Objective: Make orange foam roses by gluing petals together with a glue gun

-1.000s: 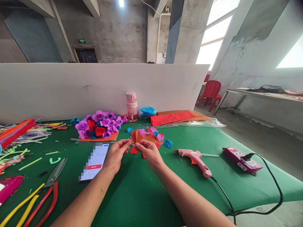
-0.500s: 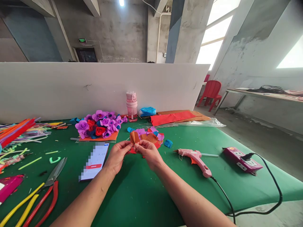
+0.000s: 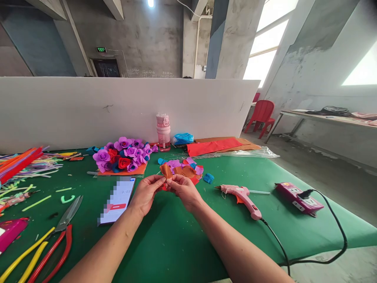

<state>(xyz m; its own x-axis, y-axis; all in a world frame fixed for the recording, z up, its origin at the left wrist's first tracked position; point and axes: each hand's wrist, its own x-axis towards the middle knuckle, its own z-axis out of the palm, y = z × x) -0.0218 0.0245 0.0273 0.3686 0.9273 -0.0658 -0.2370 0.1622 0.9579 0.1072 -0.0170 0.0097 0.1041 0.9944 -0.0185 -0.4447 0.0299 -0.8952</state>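
Between my two hands an orange-brown paper piece [image 3: 166, 171] is pinched by its lower edge, its top curled upward. My left hand [image 3: 148, 192] grips it from the left with thumb and index finger. From the right, my right hand [image 3: 186, 190] holds the same piece, fingertips nearly touching the left ones. Just behind lie loose purple, blue, red and orange paper petals [image 3: 188, 169]. A bunch of purple, red and blue paper flowers [image 3: 123, 155] rests behind and left of my hands.
A phone [image 3: 119, 200] and scissors [image 3: 69, 216] lie left; a pink glue gun [image 3: 243, 196] and a power strip [image 3: 299, 198] with a black cable lie right. A pink bottle [image 3: 163, 133], blue packet [image 3: 183, 138] and red paper [image 3: 213, 147] stand or lie along the white board [image 3: 126, 106].
The orange-brown piece has shifted and tilted slightly left between my fingertips. Both hands keep their pinch, and the whole view has moved a little.
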